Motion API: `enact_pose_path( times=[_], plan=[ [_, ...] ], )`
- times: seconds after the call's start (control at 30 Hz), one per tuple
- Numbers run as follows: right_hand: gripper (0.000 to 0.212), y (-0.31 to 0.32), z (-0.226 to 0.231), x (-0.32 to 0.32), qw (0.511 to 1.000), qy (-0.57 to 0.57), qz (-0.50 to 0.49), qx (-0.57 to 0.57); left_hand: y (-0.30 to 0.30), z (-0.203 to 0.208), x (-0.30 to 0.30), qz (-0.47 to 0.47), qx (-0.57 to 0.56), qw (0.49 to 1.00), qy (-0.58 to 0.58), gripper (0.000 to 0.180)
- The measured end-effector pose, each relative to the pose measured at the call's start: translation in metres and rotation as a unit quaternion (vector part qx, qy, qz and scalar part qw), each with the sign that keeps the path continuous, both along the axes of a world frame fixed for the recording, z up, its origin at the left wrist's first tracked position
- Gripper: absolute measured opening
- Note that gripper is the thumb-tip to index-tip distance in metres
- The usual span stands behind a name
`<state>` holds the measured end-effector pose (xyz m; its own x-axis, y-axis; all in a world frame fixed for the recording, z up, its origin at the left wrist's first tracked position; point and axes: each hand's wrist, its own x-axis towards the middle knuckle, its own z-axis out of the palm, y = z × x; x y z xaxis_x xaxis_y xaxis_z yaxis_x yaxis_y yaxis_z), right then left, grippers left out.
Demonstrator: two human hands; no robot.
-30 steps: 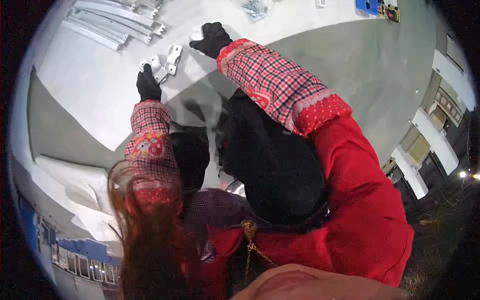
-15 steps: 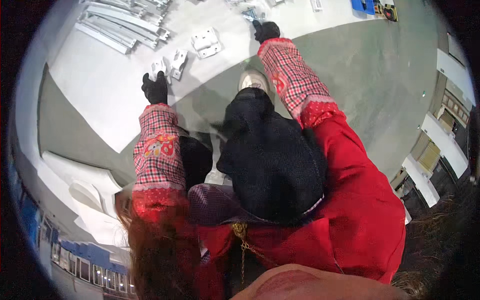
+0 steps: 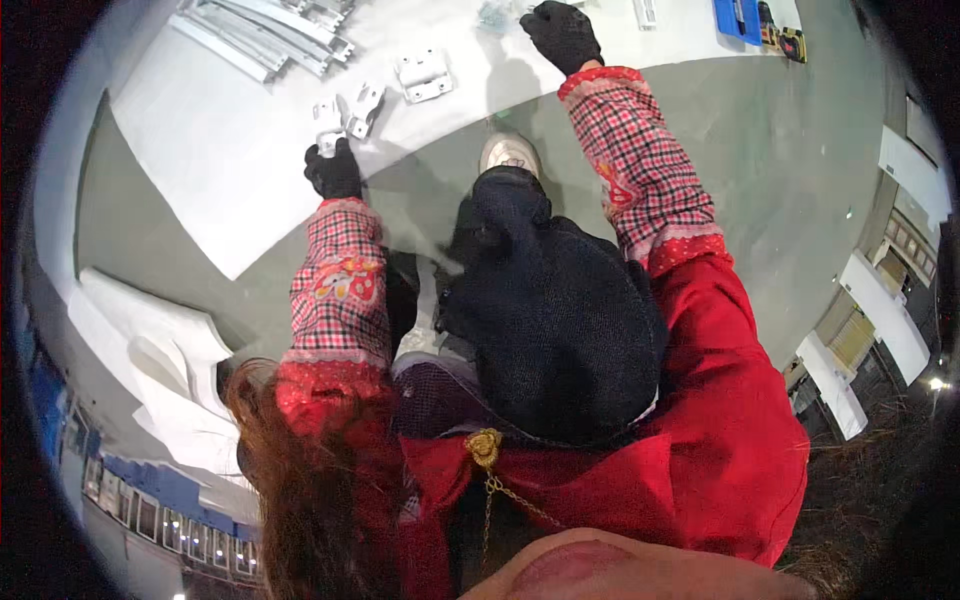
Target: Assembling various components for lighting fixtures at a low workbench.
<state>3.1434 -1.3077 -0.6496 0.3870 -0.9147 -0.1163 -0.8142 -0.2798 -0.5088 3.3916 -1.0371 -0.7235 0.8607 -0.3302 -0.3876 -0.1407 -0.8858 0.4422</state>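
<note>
My left hand (image 3: 333, 172), in a black glove, grips the near end of a white metal bracket (image 3: 327, 114) with thumb and finger on either side of it. A second bracket (image 3: 366, 104) lies just right of it, and a wider white bracket (image 3: 424, 75) rests farther right on the white sheet. My right hand (image 3: 562, 38), also gloved in black, is over the sheet at the far side with its fingers curled in. Anything inside those fingers is hidden. Left of it is a small clear bag of hardware (image 3: 493, 16), its contents blurred.
Long metal rails (image 3: 265, 40) are piled at the far left of the white sheet (image 3: 215, 190). A blue tray (image 3: 738, 20) and a yellow-and-black tool (image 3: 792, 44) sit at the far right. Crumpled white wrapping (image 3: 165, 360) lies on the floor at left. My shoe (image 3: 509, 153) stands at the sheet's edge.
My right hand has drawn away from the small bag, rightward and up in the view. The left thumb and finger have closed onto the bracket. The whole view has shifted slightly.
</note>
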Motion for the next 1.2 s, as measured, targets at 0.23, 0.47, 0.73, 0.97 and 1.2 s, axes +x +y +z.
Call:
enact_pose_path(
  times=[0.23,0.47,0.73,0.97,1.2],
  plan=[
    [0.020,-0.013,0.006,0.001,0.994,0.043,0.099,-0.009,-0.001,-0.001,-0.024,0.006,-0.002,1.000,0.009,0.066],
    [0.019,-0.001,0.013,0.000,0.989,-0.115,0.015,-0.091,-0.006,0.004,-0.030,-0.016,0.021,0.999,0.021,0.067],
    [0.021,-0.004,0.020,0.007,1.000,-0.003,0.014,-0.025,0.001,0.004,-0.035,-0.043,-0.028,0.995,-0.084,0.064],
    [0.014,-0.010,-0.007,-0.017,0.988,-0.150,0.014,-0.042,-0.048,0.032,-0.052,-0.124,-0.204,0.966,-0.100,0.038],
    [0.016,0.001,0.019,-0.003,0.992,-0.080,-0.036,-0.094,-0.091,0.039,-0.072,-0.200,-0.193,0.938,0.206,0.041]
  ],
)
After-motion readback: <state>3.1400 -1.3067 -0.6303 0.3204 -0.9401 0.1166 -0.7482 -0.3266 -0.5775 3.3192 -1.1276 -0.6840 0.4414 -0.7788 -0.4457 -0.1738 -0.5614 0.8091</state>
